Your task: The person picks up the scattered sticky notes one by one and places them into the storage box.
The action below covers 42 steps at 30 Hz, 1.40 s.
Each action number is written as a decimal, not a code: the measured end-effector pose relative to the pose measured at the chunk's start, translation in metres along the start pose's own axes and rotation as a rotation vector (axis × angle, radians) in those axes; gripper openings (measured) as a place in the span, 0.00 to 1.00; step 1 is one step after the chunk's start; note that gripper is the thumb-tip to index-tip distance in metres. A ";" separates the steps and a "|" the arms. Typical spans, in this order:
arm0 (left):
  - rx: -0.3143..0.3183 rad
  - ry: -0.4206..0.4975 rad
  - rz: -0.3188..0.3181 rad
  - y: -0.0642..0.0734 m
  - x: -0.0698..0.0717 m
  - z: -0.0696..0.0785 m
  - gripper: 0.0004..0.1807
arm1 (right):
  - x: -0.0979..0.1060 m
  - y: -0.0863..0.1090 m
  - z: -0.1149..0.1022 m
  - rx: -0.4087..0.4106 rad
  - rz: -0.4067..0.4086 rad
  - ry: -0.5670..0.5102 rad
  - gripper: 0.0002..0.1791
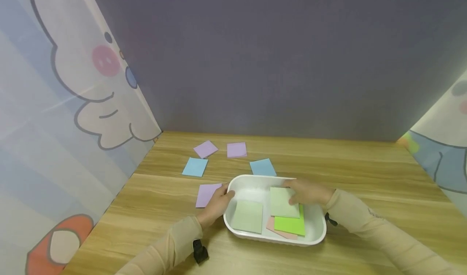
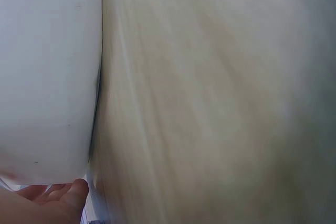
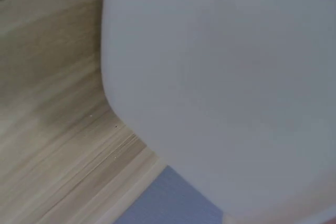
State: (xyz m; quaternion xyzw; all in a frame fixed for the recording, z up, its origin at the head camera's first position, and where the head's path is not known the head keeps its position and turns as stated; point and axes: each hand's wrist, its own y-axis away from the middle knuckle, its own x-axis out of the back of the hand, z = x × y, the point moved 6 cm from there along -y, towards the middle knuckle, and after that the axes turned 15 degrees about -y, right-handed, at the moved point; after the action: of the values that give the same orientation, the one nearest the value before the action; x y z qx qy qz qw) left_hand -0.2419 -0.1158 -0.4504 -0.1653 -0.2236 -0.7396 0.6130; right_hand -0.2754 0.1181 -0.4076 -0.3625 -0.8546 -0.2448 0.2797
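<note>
A white plastic tub (image 1: 276, 240) stands on the table before me. My left hand (image 1: 216, 205) grips its left rim, the thumb over the edge. In the left wrist view, fingers (image 2: 73, 198) touch the tub's outer wall (image 2: 47, 77). Reaching over the far right rim, my right hand (image 1: 310, 192) pinches a pale green sticky note (image 1: 282, 206) inside the tub, thumb on its face. Under that note lie a bright green note (image 1: 292, 225) and a pink note (image 1: 281, 231). Another pale green note (image 1: 248, 217) is at the tub's left end. The right wrist view shows the tub's outer side (image 3: 220, 77); the fingers are hidden there.
Beyond the tub, two purple notes (image 1: 206, 149) and two blue notes (image 1: 195, 167) are spread on the wooden table (image 1: 346, 161). One more purple note (image 1: 207, 194) lies beside my left hand. A dark grey panel (image 1: 273, 64) borders the table's back; a printed curtain (image 1: 73, 125) hangs left.
</note>
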 end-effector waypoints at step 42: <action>0.004 0.028 -0.005 0.005 0.000 0.004 0.26 | -0.005 0.009 -0.005 0.130 -0.032 0.061 0.10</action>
State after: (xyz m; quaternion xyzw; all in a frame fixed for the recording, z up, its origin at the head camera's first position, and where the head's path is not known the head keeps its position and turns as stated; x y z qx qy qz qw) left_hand -0.2368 -0.1145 -0.4468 -0.1531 -0.2168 -0.7430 0.6144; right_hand -0.2635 0.1180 -0.4052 -0.3220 -0.8655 -0.2041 0.3249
